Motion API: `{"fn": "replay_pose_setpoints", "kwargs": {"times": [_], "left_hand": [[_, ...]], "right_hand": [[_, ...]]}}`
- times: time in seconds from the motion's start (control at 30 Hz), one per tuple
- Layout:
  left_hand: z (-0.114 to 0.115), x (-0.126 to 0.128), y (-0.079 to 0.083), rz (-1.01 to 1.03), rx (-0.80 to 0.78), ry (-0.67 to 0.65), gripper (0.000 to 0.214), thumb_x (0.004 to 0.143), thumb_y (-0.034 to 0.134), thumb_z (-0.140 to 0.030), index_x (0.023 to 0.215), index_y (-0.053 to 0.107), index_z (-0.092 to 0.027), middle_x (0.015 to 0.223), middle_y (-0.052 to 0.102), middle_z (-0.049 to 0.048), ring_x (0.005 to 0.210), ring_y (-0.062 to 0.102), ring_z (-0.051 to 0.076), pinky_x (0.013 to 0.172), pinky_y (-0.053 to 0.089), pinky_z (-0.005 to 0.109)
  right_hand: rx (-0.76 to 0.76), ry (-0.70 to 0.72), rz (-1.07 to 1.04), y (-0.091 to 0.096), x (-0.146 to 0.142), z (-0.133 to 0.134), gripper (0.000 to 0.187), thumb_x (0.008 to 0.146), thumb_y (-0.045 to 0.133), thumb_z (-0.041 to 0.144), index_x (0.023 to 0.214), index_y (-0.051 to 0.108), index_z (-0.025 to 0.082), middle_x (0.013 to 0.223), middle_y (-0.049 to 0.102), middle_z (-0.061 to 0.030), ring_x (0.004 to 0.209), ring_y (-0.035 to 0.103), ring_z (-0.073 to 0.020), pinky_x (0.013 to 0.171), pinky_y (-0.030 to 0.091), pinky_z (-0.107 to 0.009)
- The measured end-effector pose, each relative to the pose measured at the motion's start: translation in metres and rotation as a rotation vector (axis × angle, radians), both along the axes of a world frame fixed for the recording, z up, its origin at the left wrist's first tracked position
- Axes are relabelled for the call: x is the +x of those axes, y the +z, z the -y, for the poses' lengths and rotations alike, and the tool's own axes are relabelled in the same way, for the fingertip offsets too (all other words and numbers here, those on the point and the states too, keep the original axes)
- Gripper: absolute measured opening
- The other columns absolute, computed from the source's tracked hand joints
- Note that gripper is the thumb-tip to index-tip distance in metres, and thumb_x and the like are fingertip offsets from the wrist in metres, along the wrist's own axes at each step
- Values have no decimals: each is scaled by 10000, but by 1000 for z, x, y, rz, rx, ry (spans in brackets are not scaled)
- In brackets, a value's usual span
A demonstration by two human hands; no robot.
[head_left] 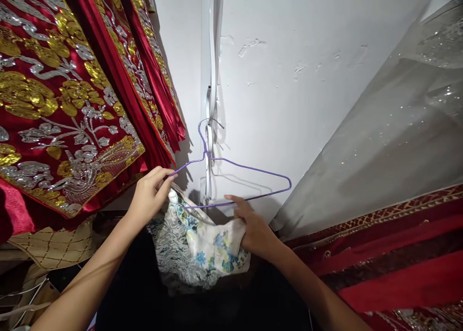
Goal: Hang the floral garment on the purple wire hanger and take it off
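Note:
A purple wire clothes hanger [249, 167] is held up in front of the white wall, its hook pointing upward. My left hand [151, 192] pinches the hanger's left arm, at the shoulder of a white garment with a blue and green flower print [213, 244]. The hanger's left end goes in at the garment's neck opening, while its right end is bare. My right hand [251, 225] grips the garment's other shoulder, the index finger stretched out by the hanger's lower bar. The garment hangs down in front of my dark clothing.
Red cloths with gold and silver sequin embroidery [72, 94] hang at the left. A sheer, pale sparkling fabric [383, 143] slopes down on the right, above red trimmed cloth [405, 273]. White cables [27, 299] lie at the lower left.

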State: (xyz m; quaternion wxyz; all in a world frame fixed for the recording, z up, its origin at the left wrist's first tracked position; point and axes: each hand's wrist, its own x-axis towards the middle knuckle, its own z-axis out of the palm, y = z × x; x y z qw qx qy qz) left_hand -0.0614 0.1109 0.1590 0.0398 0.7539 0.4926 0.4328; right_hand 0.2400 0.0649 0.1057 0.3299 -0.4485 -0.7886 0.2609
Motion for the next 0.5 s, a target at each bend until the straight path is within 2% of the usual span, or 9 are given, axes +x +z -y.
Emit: {"fn": "replay_pose_setpoints", "kwargs": {"times": [0.13, 0.2, 0.33, 0.43, 0.5], "left_hand": [[0, -10, 3, -16, 57, -29, 227, 958, 495, -274, 1028, 696, -194, 977, 614, 59, 916, 590, 183, 821, 457, 280], [3, -10, 4, -25, 38, -61, 227, 956, 492, -271, 1023, 697, -200, 1013, 614, 62, 978, 589, 196, 864, 456, 293], [7, -2, 0, -8, -41, -89, 255, 967, 458, -301, 1035, 678, -192, 1035, 645, 63, 966, 608, 197, 863, 466, 291], [9, 4, -6, 15, -89, -63, 275, 979, 443, -339, 1062, 660, -192, 1054, 676, 63, 944, 625, 199, 838, 466, 281], [8, 5, -9, 26, -100, -55, 272, 981, 451, -350, 1077, 654, -198, 1086, 686, 60, 980, 631, 204, 858, 461, 277]], "right_hand": [[106, -362, -169, 9, 31, -12, 682, 797, 586, 254, 1440, 357, 230, 731, 543, 20, 591, 502, -163, 572, 406, -273], [111, -480, -164, 19, 49, -22, 651, 813, 584, 315, 1432, 411, 211, 743, 579, 3, 595, 512, -172, 580, 422, -288], [152, -560, -48, 35, 69, -49, 588, 795, 621, 399, 1353, 578, 217, 813, 627, -29, 705, 559, -196, 687, 444, -312], [163, -651, -37, 37, 70, -66, 623, 771, 656, 447, 1345, 585, 217, 731, 584, -2, 652, 525, -184, 651, 422, -303], [159, -629, -47, 34, 68, -71, 517, 767, 662, 454, 1220, 657, 205, 723, 573, 1, 653, 515, -176, 645, 412, -294]]}}
